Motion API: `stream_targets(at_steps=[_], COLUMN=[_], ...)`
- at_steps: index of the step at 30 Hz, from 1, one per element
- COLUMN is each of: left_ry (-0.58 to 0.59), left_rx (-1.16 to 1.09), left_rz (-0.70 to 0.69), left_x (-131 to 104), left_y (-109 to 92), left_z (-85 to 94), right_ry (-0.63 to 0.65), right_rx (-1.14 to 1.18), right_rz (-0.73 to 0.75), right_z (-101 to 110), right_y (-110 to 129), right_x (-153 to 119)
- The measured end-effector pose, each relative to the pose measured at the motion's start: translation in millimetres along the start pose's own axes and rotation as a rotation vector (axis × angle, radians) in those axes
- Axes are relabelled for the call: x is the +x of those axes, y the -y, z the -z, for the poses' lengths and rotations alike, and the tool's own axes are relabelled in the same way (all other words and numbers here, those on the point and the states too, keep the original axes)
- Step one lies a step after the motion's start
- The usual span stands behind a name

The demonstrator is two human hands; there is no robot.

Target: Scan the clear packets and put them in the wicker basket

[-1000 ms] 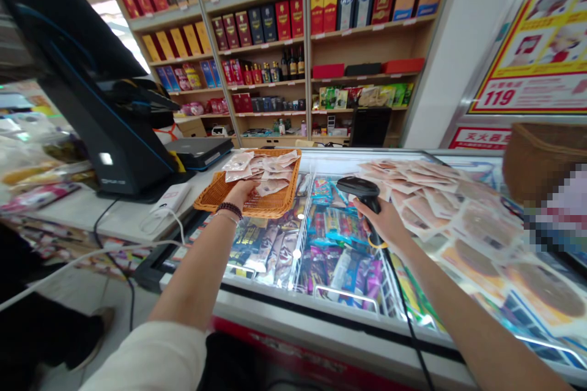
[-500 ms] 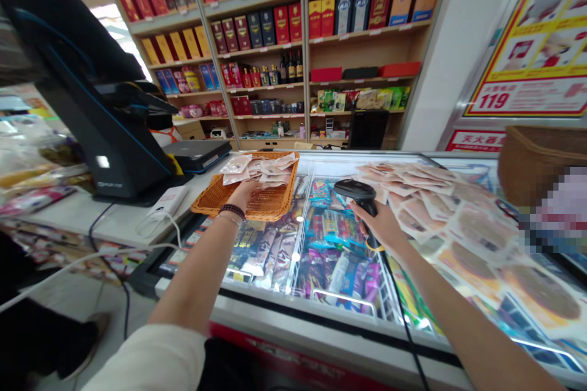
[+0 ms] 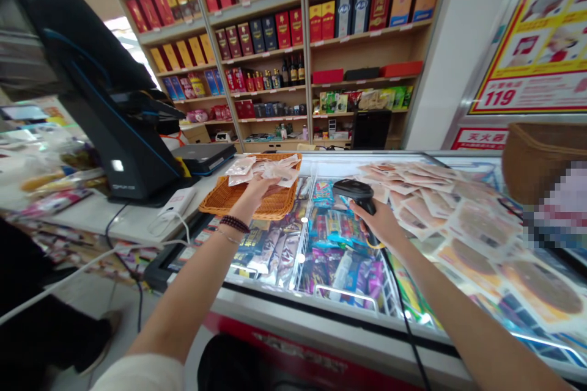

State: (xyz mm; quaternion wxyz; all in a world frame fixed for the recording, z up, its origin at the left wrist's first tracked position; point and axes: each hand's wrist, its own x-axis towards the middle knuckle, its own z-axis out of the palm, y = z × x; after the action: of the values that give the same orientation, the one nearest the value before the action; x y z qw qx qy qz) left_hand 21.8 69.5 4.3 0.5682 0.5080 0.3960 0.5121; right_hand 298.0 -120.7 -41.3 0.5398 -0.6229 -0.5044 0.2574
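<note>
My left hand (image 3: 260,188), with a dark beaded bracelet on its wrist, is closed on a clear plastic packet (image 3: 280,171) over an orange-brown wicker basket (image 3: 220,198). More pale packets (image 3: 242,166) lie at the basket's back left. The basket rests at the left part of the glass-topped freezer (image 3: 275,291). Around the handle of a black corded barcode scanner (image 3: 355,189) my right hand (image 3: 378,220) is wrapped, above the glass. Many flat, clear-wrapped packets (image 3: 435,201) are spread over the glass to the right of the scanner.
On the left counter (image 3: 151,229) stand a black checkout terminal (image 3: 137,153), a flat black device (image 3: 204,157) and a white power strip (image 3: 177,204) with cables. A brown basket (image 3: 541,159) is at the right. Shelves of boxes (image 3: 275,32) fill the back. A person's dark-clothed leg shows at lower left.
My left hand has moved a little right and up, and a packet now shows at its fingertips. The view has shifted slightly. My right hand still holds the scanner in nearly the same place.
</note>
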Motion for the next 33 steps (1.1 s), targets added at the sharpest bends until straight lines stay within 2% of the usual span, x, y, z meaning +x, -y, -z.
stream_targets(at_steps=[3, 6, 10, 14, 17, 20, 24, 33], left_ry=[0.075, 0.115, 0.122, 0.043, -0.011, -0.02, -0.029, -0.035], left_rx=[-0.045, -0.081, -0.145, -0.208, -0.19, -0.169, -0.184, -0.182], left_rz=[-0.075, -0.138, -0.12, -0.109, -0.112, -0.14, -0.154, -0.167], left_x=[-12.9, -25.4, -39.3, -42.6, -38.1, -32.5, -29.0, -25.8], left_y=[1.3, 15.1, 53.4, 94.4, 113.2, 122.3, 129.4, 136.9], left_z=[-27.0, -60.3, -102.3, -128.1, -133.7, -132.8, -131.4, -129.7], right_ry=[-0.038, -0.104, -0.165, -0.162, -0.121, -0.06, -0.003, 0.027], right_rx=[0.047, 0.099, 0.156, 0.115, 0.018, -0.044, -0.098, -0.152], right_rz=[0.009, 0.016, 0.023, 0.028, 0.002, -0.02, -0.031, -0.044], right_z=[2.5, 8.0, 14.9, 17.0, 16.3, 14.8, 12.9, 15.1], right_y=[-4.4, -7.1, -9.1, -11.3, -12.6, -13.8, -14.2, -11.0], right_x=[0.6, -0.2, -1.9, -3.2, -4.5, -5.9, -6.9, -8.1])
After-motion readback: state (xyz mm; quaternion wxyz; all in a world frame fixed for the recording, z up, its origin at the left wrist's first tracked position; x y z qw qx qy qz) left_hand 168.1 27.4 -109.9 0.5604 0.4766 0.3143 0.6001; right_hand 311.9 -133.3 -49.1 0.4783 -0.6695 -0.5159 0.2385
